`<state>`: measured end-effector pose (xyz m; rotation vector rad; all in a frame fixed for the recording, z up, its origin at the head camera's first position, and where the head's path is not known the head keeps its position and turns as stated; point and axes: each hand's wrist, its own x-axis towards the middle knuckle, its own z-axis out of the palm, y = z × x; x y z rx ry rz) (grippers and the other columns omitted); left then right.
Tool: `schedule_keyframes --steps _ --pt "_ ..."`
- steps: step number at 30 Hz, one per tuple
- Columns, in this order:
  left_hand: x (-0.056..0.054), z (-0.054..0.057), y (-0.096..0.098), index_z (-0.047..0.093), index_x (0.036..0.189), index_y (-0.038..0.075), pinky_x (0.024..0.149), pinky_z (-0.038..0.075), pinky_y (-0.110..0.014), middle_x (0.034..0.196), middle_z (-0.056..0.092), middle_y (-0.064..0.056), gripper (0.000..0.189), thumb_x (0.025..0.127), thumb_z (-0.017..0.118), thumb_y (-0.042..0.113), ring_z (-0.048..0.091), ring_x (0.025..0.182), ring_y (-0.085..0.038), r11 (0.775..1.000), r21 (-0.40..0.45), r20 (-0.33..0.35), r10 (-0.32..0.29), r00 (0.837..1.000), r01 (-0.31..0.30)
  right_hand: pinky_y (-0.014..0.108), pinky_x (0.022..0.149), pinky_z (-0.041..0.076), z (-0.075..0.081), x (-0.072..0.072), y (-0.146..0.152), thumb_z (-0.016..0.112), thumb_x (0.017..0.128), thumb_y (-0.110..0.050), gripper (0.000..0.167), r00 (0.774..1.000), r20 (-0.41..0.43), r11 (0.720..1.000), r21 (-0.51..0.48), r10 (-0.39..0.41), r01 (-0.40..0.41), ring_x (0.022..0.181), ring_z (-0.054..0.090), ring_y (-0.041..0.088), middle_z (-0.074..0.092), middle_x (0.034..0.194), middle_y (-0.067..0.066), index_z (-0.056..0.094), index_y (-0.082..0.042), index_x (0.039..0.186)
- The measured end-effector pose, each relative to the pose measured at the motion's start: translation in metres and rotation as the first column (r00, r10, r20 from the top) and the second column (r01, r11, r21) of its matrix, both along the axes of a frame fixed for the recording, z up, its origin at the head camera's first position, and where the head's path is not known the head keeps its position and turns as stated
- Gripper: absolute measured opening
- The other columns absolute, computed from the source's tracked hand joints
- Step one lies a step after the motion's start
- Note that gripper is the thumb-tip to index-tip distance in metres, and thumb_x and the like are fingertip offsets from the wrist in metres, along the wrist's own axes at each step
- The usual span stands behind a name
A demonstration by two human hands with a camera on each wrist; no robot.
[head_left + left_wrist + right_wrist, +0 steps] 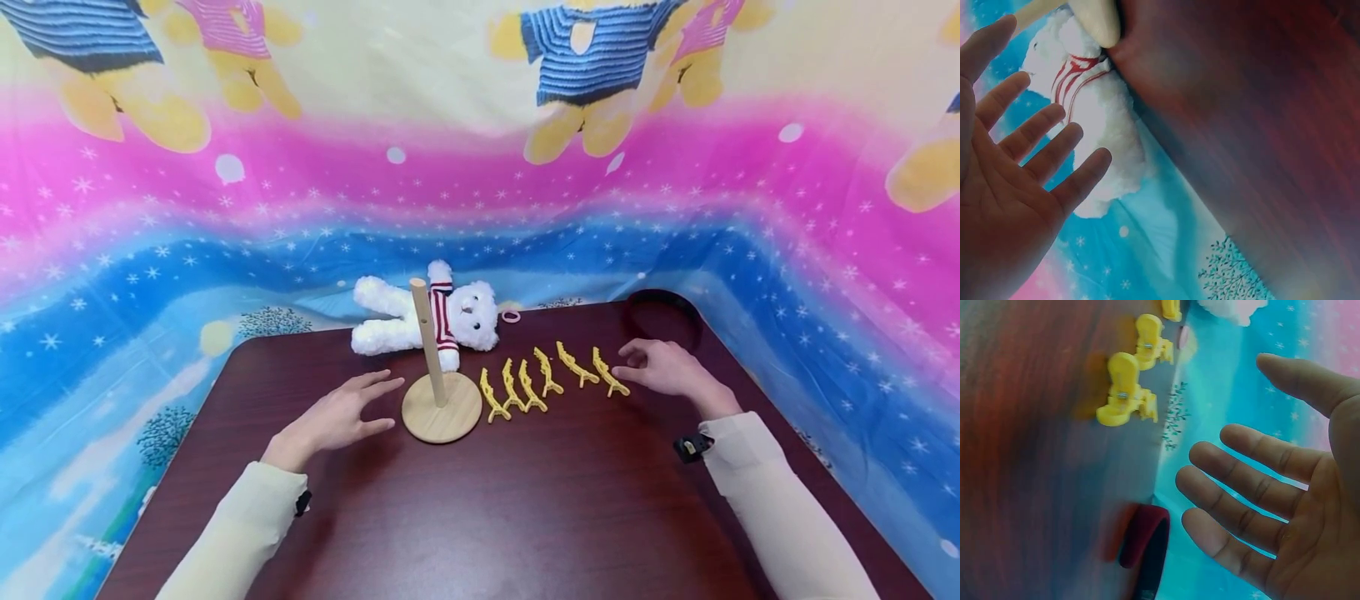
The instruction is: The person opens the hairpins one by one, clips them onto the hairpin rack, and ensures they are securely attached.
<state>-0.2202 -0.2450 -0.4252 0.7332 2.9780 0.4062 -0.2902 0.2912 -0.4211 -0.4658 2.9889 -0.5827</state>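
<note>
My left hand (337, 421) hovers left of a wooden stand, fingers spread and holding nothing. The stand has a round base (442, 421) and an upright post (427, 350) with a small hole near its top. My right hand (663, 367) is held over the table's right side, its fingertips close to the rightmost yellow clip (609, 372). Several yellow clips (532, 387) stand in a row between the stand and that hand; metal springs show in the right wrist view. In that view, the right hand (1272, 500) has loosely extended fingers with nothing between them.
Behind the post lies a white teddy bear (472, 312) in a red-striped shirt. A small pink ring (511, 317) sits beside its head. At the back right corner is a dark red headband (663, 300). A printed cloth (465, 183) surrounds the dark brown table (510, 517).
</note>
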Motion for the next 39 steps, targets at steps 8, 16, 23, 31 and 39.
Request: schedule_keyframes --steps 8,16,23,31,39 --pt "0.0 -0.011 0.006 0.046 0.151 0.023 0.109 0.043 -0.055 0.157 0.041 -0.013 0.069 0.09 0.072 0.04 0.043 0.142 -0.037 0.999 0.016 0.005 -0.038 0.999 0.038 0.044 0.077 0.054 -0.016 -0.004 0.0 0.07 0.091 -0.042 0.047 1.0 0.009 1.0 -0.013 -0.015 0.015 0.089 0.066 0.02 0.072 0.105 0.008 0.067 -0.007 0.122" --pt "0.0 -0.021 0.011 0.05 0.148 0.021 0.109 0.044 -0.053 0.156 0.043 -0.014 0.066 0.089 0.074 0.038 0.043 0.143 -0.036 0.998 0.032 -0.007 -0.061 0.998 0.061 0.042 0.074 0.052 -0.025 -0.004 -0.003 0.069 0.09 -0.049 0.048 0.996 0.051 0.997 -0.01 -0.077 0.078 0.087 0.063 0.021 0.072 0.106 0.007 0.068 -0.011 0.12" --pt "0.003 -0.029 0.017 0.049 0.149 0.021 0.109 0.043 -0.053 0.158 0.04 -0.015 0.066 0.09 0.072 0.04 0.04 0.144 -0.036 0.997 0.022 0.018 -0.07 0.997 0.07 0.039 0.069 0.049 -0.031 -0.005 -0.003 0.068 0.089 -0.053 0.053 0.988 0.102 0.993 0.018 -0.119 0.117 0.08 0.059 0.019 0.07 0.096 0.003 0.067 -0.01 0.12" --pt "0.003 -0.039 0.02 0.048 0.15 0.018 0.111 0.042 -0.052 0.158 0.039 -0.019 0.066 0.091 0.072 0.037 0.037 0.146 -0.039 0.993 0.024 0.003 -0.112 0.994 0.112 0.034 0.062 0.043 -0.04 -0.008 -0.006 0.071 0.085 -0.057 0.051 0.982 0.125 0.99 0.048 -0.141 0.136 0.074 0.056 0.019 0.065 0.085 0.002 0.068 -0.013 0.11" --pt "0.002 -0.045 0.024 0.047 0.151 0.021 0.112 0.041 -0.052 0.159 0.036 -0.019 0.065 0.093 0.07 0.039 0.032 0.148 -0.04 0.993 -0.003 0.04 -0.116 0.993 0.116 0.037 0.064 0.045 -0.042 -0.009 -0.009 0.073 0.084 -0.052 0.043 0.983 0.123 0.987 0.11 -0.133 0.12 0.078 0.056 0.021 0.065 0.087 0.002 0.068 -0.015 0.105"
